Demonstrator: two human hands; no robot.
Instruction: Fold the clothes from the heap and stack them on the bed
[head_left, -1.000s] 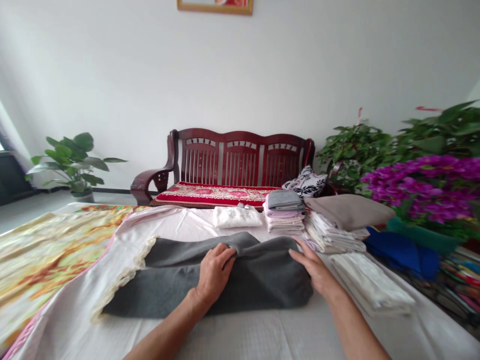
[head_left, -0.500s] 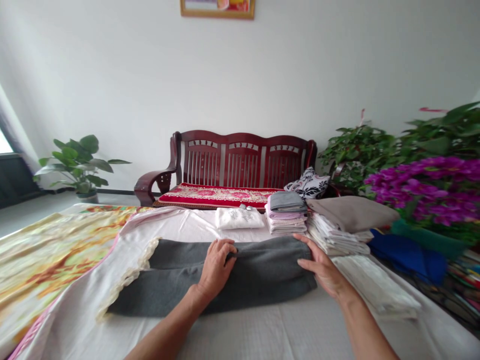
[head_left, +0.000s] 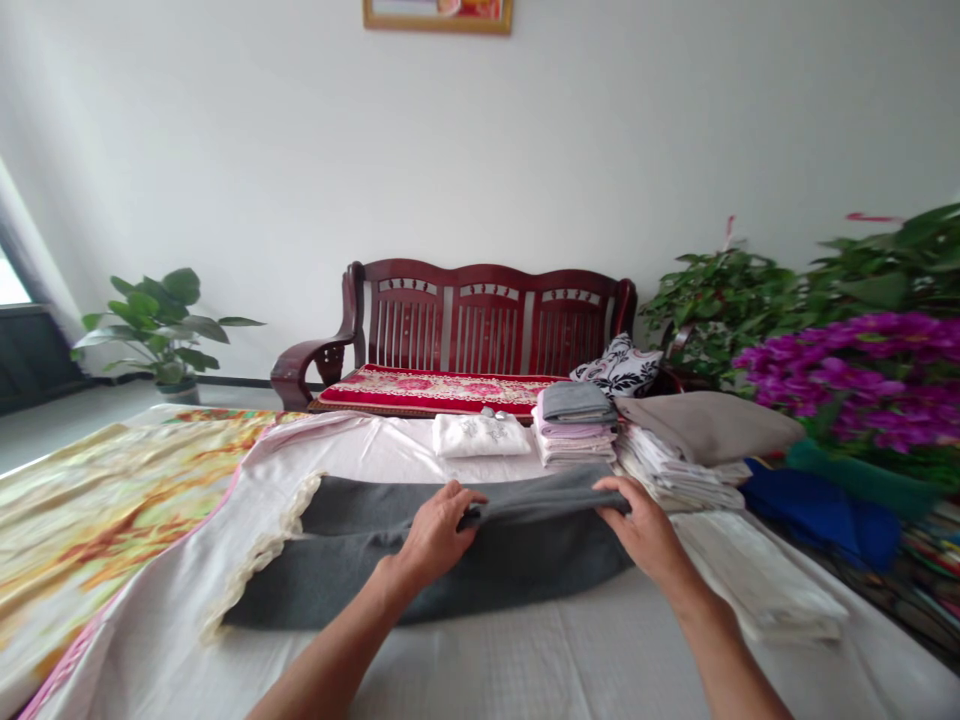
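Note:
Dark grey trousers [head_left: 517,560] with cream lace along the leg ends lie lengthwise across the white sheet [head_left: 487,670]. The lace ends point left, with one leg slightly apart from the other. Around the middle of the cloth, my left hand [head_left: 442,530] is closed on a pinched fold. My right hand [head_left: 637,525] grips the right end between thumb and fingers. Between the two hands the fabric is raised into a long ridge. Beyond the trousers sit a folded white garment [head_left: 480,436] and a stack of folded clothes [head_left: 576,430].
At right lie a pile of white cloths [head_left: 679,470], a brown cushion [head_left: 712,425] and a folded white cloth [head_left: 757,575]. Purple flowers [head_left: 862,370] stand beyond a blue cloth [head_left: 825,510]. A patterned yellow cloth [head_left: 112,520] covers the left. Behind stands a wooden bench [head_left: 480,320].
My right hand has shifted from a spread hold on the end to a pinch, lifting the cloth into a ridge. My left hand has stayed nearly in place.

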